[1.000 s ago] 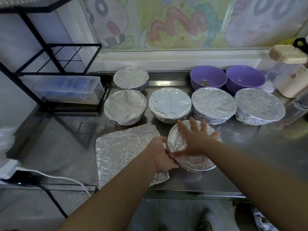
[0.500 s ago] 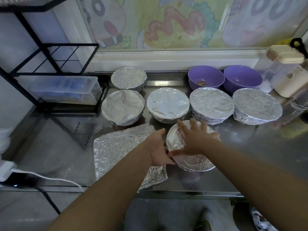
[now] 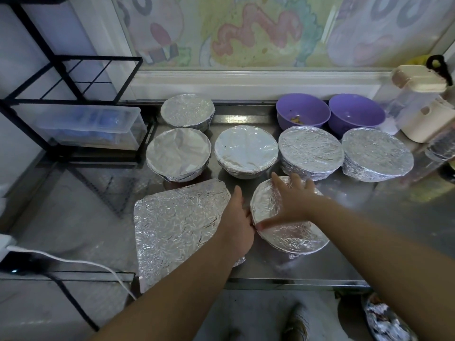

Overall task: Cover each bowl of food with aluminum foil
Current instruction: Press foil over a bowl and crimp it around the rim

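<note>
A foil-covered bowl (image 3: 293, 236) sits near the front edge of the steel table (image 3: 369, 217). My right hand (image 3: 291, 201) lies flat on its foil top with fingers spread. My left hand (image 3: 237, 217) presses against the bowl's left side at the foil rim; its fingertips are hidden. A loose crinkled foil sheet (image 3: 177, 222) lies flat to the left, partly under my left forearm. Several foil-covered bowls stand behind, among them one in the middle (image 3: 246, 151). Two uncovered purple bowls (image 3: 302, 110) (image 3: 357, 114) stand at the back, and the left one holds some food.
A black wire rack (image 3: 69, 77) with a clear plastic box (image 3: 91, 126) stands at the left. Cream-lidded containers (image 3: 418, 104) sit at the right back. A white cable (image 3: 73, 262) runs along the lower left. Crumpled foil (image 3: 386, 318) lies on the floor at the lower right.
My left hand has shifted slightly along the bowl's left rim. My right hand stays flat on the foil top.
</note>
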`<action>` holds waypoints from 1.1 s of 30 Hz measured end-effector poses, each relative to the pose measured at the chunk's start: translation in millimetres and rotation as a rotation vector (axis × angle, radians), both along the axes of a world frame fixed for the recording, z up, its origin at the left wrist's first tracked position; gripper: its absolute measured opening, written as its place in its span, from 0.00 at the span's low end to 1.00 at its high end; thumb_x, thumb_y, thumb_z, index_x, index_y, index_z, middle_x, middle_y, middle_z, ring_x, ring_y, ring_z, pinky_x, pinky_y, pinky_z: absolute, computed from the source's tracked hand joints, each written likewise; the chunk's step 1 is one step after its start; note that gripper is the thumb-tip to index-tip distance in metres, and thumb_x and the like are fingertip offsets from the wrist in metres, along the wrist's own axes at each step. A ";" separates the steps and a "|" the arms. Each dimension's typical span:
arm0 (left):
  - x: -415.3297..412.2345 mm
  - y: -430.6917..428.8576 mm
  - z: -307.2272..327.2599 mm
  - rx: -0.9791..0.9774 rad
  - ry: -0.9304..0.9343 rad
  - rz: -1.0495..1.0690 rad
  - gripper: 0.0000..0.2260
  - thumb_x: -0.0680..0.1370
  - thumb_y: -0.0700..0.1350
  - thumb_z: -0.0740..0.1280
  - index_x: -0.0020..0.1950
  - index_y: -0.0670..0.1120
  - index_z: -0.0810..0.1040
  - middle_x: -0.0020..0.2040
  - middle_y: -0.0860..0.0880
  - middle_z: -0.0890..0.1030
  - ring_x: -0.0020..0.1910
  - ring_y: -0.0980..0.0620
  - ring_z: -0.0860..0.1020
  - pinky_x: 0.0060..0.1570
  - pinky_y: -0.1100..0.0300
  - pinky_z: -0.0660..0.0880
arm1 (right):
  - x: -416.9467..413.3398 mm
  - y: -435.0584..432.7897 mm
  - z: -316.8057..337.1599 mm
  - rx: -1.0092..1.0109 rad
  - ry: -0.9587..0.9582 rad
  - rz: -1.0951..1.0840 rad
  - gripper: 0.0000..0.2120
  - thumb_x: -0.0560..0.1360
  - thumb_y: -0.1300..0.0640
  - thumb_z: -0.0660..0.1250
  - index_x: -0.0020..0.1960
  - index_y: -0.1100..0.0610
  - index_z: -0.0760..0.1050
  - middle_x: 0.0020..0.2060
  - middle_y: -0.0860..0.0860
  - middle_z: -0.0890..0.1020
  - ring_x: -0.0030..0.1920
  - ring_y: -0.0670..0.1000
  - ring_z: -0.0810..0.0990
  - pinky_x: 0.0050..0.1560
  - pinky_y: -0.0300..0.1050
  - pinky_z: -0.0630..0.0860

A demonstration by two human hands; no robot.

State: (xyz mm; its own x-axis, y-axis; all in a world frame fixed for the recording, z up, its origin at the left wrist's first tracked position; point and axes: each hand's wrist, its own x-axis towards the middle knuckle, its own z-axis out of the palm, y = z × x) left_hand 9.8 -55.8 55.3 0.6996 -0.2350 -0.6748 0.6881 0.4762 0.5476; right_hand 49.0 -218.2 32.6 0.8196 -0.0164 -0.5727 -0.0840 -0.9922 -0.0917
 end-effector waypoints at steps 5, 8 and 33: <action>5.0 -1.0 11.9 0.058 -0.071 -0.171 0.18 0.84 0.60 0.52 0.63 0.51 0.73 0.58 0.51 0.79 0.57 0.53 0.79 0.49 0.58 0.75 | -2.4 3.3 5.4 0.017 0.016 -0.027 0.81 0.33 0.10 0.57 0.77 0.37 0.27 0.81 0.56 0.35 0.78 0.72 0.35 0.71 0.81 0.52; 18.2 4.1 11.9 0.131 -0.099 -0.309 0.29 0.83 0.63 0.49 0.69 0.45 0.75 0.64 0.46 0.81 0.59 0.52 0.80 0.54 0.58 0.76 | -1.9 4.3 5.3 0.016 0.020 -0.032 0.79 0.38 0.11 0.61 0.77 0.37 0.26 0.81 0.57 0.34 0.78 0.72 0.34 0.71 0.81 0.52; 44.6 -1.5 -5.7 0.132 -0.130 0.044 0.10 0.84 0.46 0.60 0.52 0.45 0.80 0.49 0.50 0.84 0.45 0.55 0.81 0.40 0.62 0.76 | -8.7 -9.2 40.3 0.010 0.058 -0.116 0.72 0.53 0.16 0.66 0.80 0.43 0.28 0.81 0.60 0.36 0.80 0.69 0.46 0.77 0.69 0.55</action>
